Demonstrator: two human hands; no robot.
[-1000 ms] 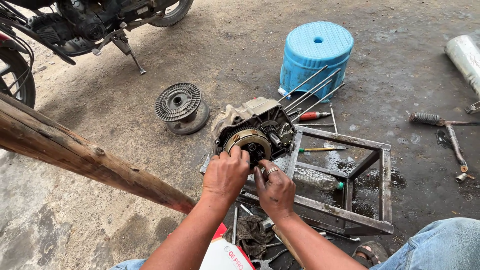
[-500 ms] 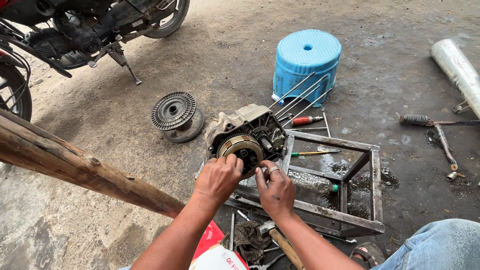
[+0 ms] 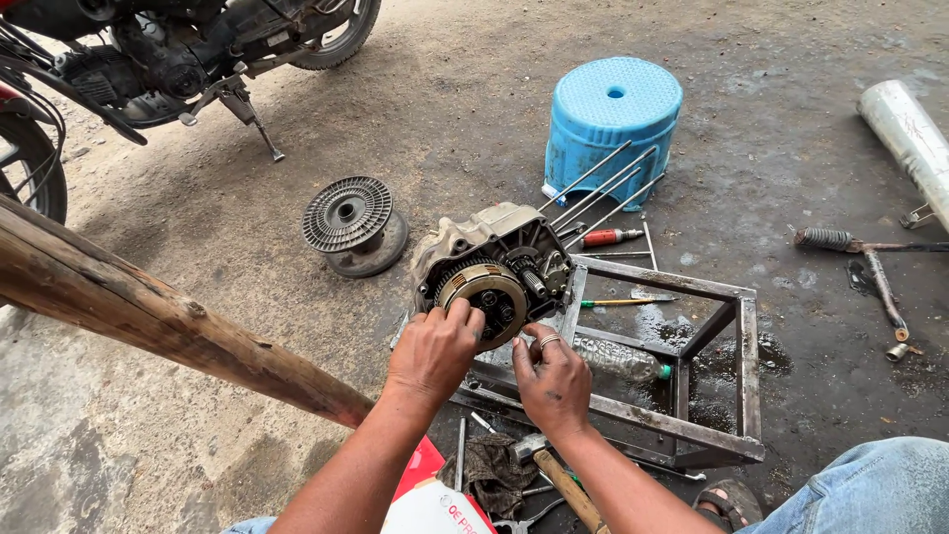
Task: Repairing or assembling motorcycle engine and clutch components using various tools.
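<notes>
A greasy engine case (image 3: 486, 237) rests on a rusty metal frame (image 3: 692, 435), with a round clutch assembly (image 3: 484, 294) facing me. My left hand (image 3: 432, 353) grips the lower left edge of the clutch assembly. Just right of it, my right hand (image 3: 552, 381), wearing a ring, has its fingertips at the clutch's lower right edge. Whether it holds a small part is hidden by the fingers. Long studs (image 3: 605, 193) stick out of the case toward a blue plastic stool (image 3: 611, 124).
A round finned part (image 3: 349, 220) lies left of the engine. A wooden pole (image 3: 158, 318) slants across the left. Motorcycle (image 3: 168, 59) stands at top left. Screwdrivers (image 3: 613, 237), a plastic bottle (image 3: 621, 360), a hammer (image 3: 559, 480), a rag, a footpeg bar (image 3: 860, 242) and a silver muffler (image 3: 909, 133) lie around.
The view has shifted slightly, so the engine sits a little lower and left. Both hands stay at the clutch assembly, with the left hand's fingers now curled over its edge.
</notes>
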